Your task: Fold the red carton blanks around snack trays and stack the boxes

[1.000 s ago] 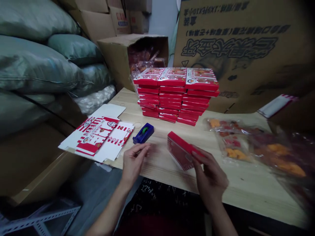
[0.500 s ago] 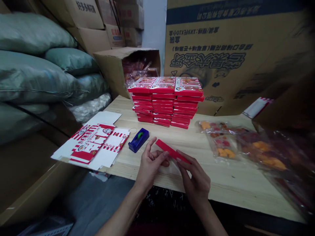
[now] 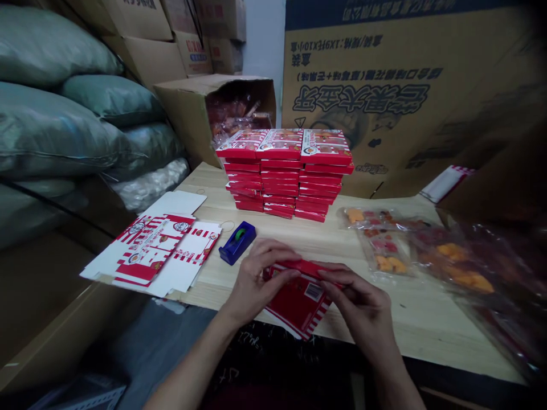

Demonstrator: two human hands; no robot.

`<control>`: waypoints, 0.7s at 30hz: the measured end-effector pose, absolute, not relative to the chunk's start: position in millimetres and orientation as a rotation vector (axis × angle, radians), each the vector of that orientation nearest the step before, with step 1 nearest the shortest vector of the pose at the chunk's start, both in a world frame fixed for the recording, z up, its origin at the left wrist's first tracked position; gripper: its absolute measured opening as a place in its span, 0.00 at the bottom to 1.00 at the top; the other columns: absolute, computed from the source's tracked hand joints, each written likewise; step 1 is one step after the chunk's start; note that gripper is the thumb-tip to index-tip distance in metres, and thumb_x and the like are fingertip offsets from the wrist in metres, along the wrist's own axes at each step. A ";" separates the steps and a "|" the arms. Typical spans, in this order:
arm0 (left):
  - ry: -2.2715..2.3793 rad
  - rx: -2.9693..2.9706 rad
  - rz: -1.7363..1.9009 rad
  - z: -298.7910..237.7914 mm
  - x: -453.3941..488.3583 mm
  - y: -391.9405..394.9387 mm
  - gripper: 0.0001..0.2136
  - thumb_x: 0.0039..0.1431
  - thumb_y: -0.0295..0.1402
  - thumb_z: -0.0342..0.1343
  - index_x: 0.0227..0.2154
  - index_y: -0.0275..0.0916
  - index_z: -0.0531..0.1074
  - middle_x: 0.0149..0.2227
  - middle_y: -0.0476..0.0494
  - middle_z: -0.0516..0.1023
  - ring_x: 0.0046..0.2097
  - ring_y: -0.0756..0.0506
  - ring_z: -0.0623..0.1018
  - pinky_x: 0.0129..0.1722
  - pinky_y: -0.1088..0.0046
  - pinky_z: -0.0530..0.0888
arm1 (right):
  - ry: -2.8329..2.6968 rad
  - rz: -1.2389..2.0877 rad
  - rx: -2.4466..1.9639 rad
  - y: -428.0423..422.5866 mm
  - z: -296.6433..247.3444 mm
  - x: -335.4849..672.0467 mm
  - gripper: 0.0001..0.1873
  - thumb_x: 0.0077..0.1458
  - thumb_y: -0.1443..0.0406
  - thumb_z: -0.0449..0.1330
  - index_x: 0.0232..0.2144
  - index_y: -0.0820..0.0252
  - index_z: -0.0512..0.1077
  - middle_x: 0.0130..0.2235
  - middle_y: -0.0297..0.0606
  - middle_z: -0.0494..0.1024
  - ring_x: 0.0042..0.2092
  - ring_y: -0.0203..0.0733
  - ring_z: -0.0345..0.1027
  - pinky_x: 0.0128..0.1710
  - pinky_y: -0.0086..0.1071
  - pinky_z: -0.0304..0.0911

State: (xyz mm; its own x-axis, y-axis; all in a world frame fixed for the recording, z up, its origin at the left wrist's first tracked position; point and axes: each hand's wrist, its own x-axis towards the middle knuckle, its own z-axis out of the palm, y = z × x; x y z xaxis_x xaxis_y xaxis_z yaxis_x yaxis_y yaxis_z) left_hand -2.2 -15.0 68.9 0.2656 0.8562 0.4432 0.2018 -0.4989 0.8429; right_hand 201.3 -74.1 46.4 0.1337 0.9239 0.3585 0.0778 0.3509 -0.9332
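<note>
Card blanks [image 3: 147, 253], printed red and white, lie flat on the left of the table [image 3: 431, 324]. Next, a blue tape dispenser [image 3: 237, 244] sits near the left hand [image 3: 253, 282], its grip closed, thumb and fingers pinching a red box [image 3: 290, 304]. That box tilts at the table's front edge, barcode showing, before a stack of boxes [image 3: 280, 179]. The right hand [image 3: 363, 296] pinches its upper right edge. Clear packets [image 3: 384, 245] lie farther right.

On the desk [image 3: 410, 333], a tape dispenser [image 3: 238, 245] and flat cartons [image 3: 149, 250] lie left of the box [image 3: 294, 304] I hold at lower centre, stacked boxes [image 3: 280, 179] behind, packets [image 3: 448, 250] at right.
</note>
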 end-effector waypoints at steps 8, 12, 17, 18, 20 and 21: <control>0.960 1.286 1.045 28.5 -11.0 -10.9 0.26 0.57 0.38 0.69 0.59 0.47 0.73 0.55 0.39 0.80 0.51 0.41 0.81 0.51 0.63 0.78 | -0.683 0.995 -1.193 -69.8 -10.9 209.3 0.17 0.51 0.53 0.73 0.39 0.55 0.82 0.38 0.39 0.87 0.35 0.43 0.80 0.37 0.35 0.75; 0.910 1.305 0.726 -11.7 -25.2 -14.0 0.27 0.55 0.37 0.69 0.58 0.43 0.74 0.55 0.36 0.81 0.52 0.39 0.82 0.50 0.62 0.78 | -0.509 0.913 -1.236 -72.1 -56.1 211.4 0.23 0.48 0.48 0.73 0.40 0.57 0.80 0.36 0.40 0.86 0.34 0.44 0.80 0.37 0.38 0.75; 1.020 1.545 0.610 -44.6 -24.8 5.2 0.17 0.60 0.41 0.60 0.49 0.44 0.82 0.48 0.41 0.86 0.50 0.34 0.83 0.49 0.59 0.78 | -0.672 0.891 -1.314 -69.7 -89.6 204.5 0.25 0.48 0.45 0.70 0.37 0.59 0.80 0.35 0.42 0.87 0.35 0.47 0.80 0.37 0.40 0.77; 1.050 1.626 0.595 -49.2 -23.8 11.5 0.16 0.61 0.41 0.59 0.48 0.44 0.83 0.48 0.42 0.86 0.51 0.33 0.82 0.51 0.58 0.77 | -0.725 0.883 -1.333 -68.1 -92.6 204.3 0.24 0.48 0.46 0.70 0.38 0.59 0.80 0.36 0.43 0.87 0.36 0.48 0.81 0.38 0.41 0.77; 1.144 1.783 0.578 -57.5 -22.5 23.6 0.16 0.64 0.41 0.56 0.49 0.46 0.83 0.49 0.42 0.85 0.54 0.32 0.81 0.56 0.56 0.74 | -0.836 0.853 -1.385 -64.5 -94.8 209.2 0.24 0.49 0.47 0.70 0.40 0.58 0.81 0.38 0.43 0.87 0.39 0.50 0.81 0.41 0.42 0.77; 1.194 1.859 0.576 -61.5 -22.3 28.8 0.17 0.64 0.42 0.54 0.50 0.47 0.82 0.50 0.41 0.84 0.55 0.32 0.80 0.57 0.55 0.73 | -0.886 0.821 -1.421 -62.3 -94.1 215.5 0.24 0.50 0.48 0.70 0.41 0.58 0.81 0.40 0.44 0.87 0.42 0.50 0.81 0.44 0.43 0.77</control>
State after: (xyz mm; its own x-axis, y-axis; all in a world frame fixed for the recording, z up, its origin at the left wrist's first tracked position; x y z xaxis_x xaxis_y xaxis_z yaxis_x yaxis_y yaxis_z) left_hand -22.3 28.8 -61.5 0.4425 0.8951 -0.0556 0.5132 -0.2019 0.8342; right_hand 215.5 -62.3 -94.1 0.4593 0.8880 0.0221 0.0456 0.0013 -0.9990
